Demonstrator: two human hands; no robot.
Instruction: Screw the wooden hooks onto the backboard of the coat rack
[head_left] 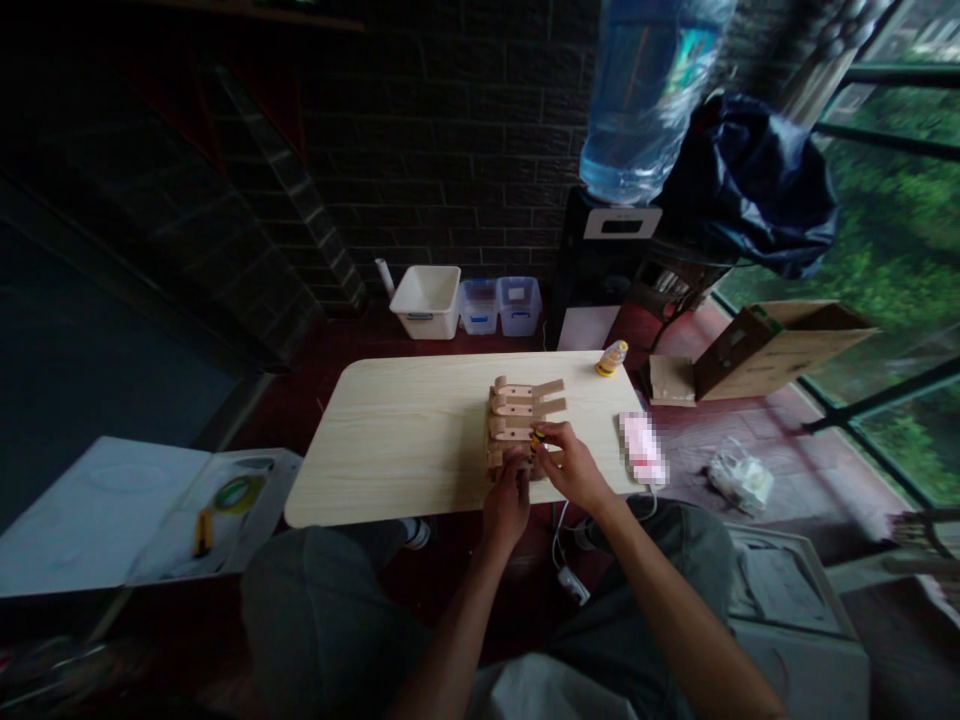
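Observation:
On the pale wooden table [405, 430] sits a wooden assembly [514, 408] with several parallel strips, their right ends tilted up, and small dark dots like screw heads or holes. My right hand [574, 465] pinches a small yellow-and-black tool [538, 437] at the assembly's right side; its exact kind is too small to make out. My left hand [508, 505] is closed on the near end of the same assembly, fingertips against the wood. Both hands hide part of the nearest strip and whatever lies between the fingers.
A small clear bottle with yellow ends [611, 358] stands at the table's back right corner. A pink, blurred-out item [643, 447] with a white cable lies at the right edge. Bins [425, 300], a water dispenser [611, 260], a cardboard box [772, 350] and an open white case [240, 510] surround the table.

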